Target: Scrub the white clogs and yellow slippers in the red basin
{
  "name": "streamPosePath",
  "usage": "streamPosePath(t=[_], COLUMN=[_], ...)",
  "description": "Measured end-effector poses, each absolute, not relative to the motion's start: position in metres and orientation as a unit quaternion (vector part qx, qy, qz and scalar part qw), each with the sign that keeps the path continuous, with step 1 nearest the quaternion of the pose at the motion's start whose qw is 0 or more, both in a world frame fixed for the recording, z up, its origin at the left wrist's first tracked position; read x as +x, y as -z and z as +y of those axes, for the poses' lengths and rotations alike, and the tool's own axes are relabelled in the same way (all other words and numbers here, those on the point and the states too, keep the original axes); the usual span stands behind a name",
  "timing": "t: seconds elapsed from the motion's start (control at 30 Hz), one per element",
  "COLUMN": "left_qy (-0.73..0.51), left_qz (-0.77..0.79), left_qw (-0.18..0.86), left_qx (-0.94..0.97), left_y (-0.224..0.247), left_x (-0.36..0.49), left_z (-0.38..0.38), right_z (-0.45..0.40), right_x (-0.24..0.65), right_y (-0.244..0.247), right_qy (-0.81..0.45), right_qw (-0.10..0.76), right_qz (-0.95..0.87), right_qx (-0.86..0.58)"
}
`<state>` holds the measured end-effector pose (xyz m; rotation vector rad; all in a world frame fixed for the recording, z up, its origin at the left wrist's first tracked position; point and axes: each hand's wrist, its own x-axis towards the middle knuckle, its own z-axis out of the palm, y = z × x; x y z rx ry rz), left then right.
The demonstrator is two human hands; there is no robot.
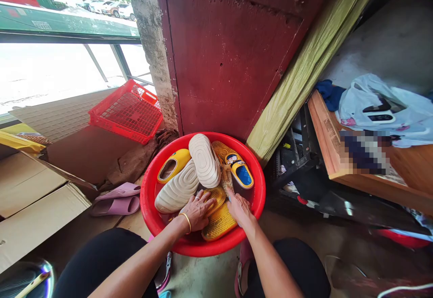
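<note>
A red basin (147,212) holds several slippers in water. My left hand (196,211), with a ring and a gold bangle, lies on a yellow slipper sole (215,199), its fingers stretched and apart. My right hand (241,208) has its index finger stretched toward a tan, textured piece (226,178) that I cannot make out; its lower fingers are partly hidden. Between the hands lies another yellow sole (219,223) with a zigzag tread. Behind are two pale soles, one lying flat (179,187) and one raised (204,160), a yellow slipper (174,165) and a yellow-and-blue cartoon slipper (241,171).
Pink slippers (117,201) lie on the floor left of the basin, near cardboard boxes (37,203) and a red plastic crate (128,111). A dark red door panel (226,54) stands behind. On the right, a wooden surface (338,153) bears a white plastic bag (382,108).
</note>
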<state>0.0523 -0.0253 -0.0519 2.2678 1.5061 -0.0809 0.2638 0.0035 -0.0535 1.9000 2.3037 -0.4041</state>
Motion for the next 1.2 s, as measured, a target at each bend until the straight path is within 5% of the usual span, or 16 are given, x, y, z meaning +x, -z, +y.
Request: streamPosePath(t=[0.43,0.8,1.2], left_qy=[-0.202,-0.403,-0.506], left_qz=[0.45,0.417,0.417], left_qw=[0.305,0.615,0.598], left_qx=[0.815,0.534,0.46], left_y=[0.007,-0.016,-0.03], left_x=[0.032,0.024,0.017], left_z=[-0.015,-0.012,-0.006], right_z=[0.006,0.004,0.006], right_x=[0.263,0.262,0.264], right_y=[0.056,0.058,0.067], right_qy=[0.14,0.142,0.137], right_qw=[0.071,0.061,0.064], right_qz=[0.76,0.764,0.771], right_qx=[0.631,0.626,0.619])
